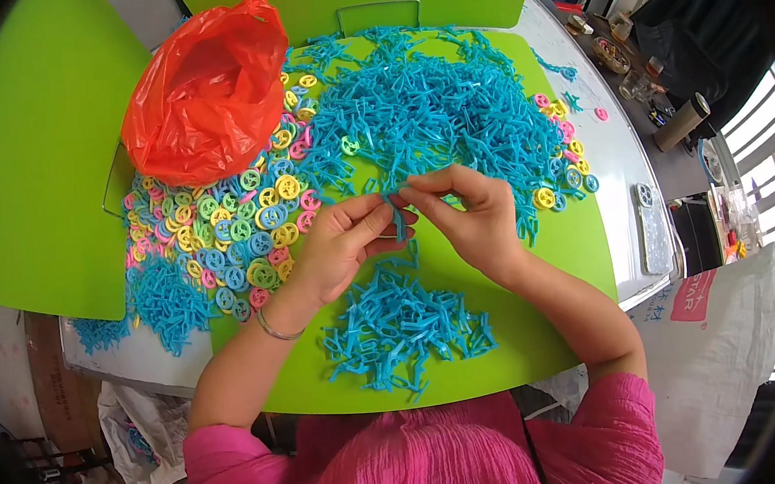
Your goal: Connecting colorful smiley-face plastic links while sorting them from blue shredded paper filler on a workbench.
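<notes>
My left hand point(337, 248) and my right hand point(481, 223) meet over the middle of the green board, fingertips closed in a pinch. Between them is a small blue plastic piece point(400, 226), thin and branched, gripped from both sides. Its exact shape is partly hidden by the fingers. Just beyond the hands spreads a large heap of similar blue pieces point(430, 100). A smaller pile of blue pieces point(404, 323) lies nearer my body, below the hands. To the left of my left hand are many small pastel plastic wheels point(239, 227) in yellow, green, blue and pink.
An open red plastic bag point(200, 102) stands on the wheels at the far left. More blue pieces point(169, 298) lie at the left edge. Several wheels point(574, 156) sit right of the big heap. A phone point(652, 228) rests on the white table point(615, 157) at the right.
</notes>
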`<state>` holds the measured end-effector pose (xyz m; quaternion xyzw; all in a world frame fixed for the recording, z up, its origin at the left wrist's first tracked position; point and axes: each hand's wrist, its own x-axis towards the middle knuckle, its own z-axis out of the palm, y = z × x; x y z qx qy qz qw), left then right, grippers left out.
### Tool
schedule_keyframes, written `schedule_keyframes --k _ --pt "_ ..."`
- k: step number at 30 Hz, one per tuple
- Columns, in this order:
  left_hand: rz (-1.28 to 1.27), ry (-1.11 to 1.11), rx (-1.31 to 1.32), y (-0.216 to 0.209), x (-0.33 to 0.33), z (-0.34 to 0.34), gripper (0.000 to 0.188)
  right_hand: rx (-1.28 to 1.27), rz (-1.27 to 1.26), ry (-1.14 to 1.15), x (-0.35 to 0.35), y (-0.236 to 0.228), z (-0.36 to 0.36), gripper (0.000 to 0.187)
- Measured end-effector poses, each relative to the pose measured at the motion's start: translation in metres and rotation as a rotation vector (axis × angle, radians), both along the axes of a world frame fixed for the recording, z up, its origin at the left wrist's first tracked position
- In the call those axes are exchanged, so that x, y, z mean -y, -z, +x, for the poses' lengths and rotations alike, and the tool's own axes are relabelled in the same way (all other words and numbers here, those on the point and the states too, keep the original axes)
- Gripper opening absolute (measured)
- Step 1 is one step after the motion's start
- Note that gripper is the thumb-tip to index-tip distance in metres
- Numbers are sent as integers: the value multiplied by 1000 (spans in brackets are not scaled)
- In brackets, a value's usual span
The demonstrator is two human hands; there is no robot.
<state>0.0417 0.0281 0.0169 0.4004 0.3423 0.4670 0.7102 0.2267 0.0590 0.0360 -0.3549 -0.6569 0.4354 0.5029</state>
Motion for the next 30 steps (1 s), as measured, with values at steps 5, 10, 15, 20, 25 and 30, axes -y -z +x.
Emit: schedule_keyframes --k 5,10,15,20,25,30 --pt "301 -83 -379 -10 2 -4 21 -199 -311 -107 -5 1 1 9" --pt "479 -147 -753 -27 9 -5 17 -2 -435 -234 -11 4 11 12" --pt "301 169 -841 -45 8 -35 24 160 -530 -488 -22 -1 26 16" --pt "740 -138 -1278 -25 -14 -76 30 487 -310 -655 -20 -10 18 16" --pt "731 -114 -1384 -9 -22 -74 27 703 553 -211 -36 22 -3 21" --pt "548 -117 -1229 -19 -25 -60 19 672 609 -224 -42 33 -3 26"
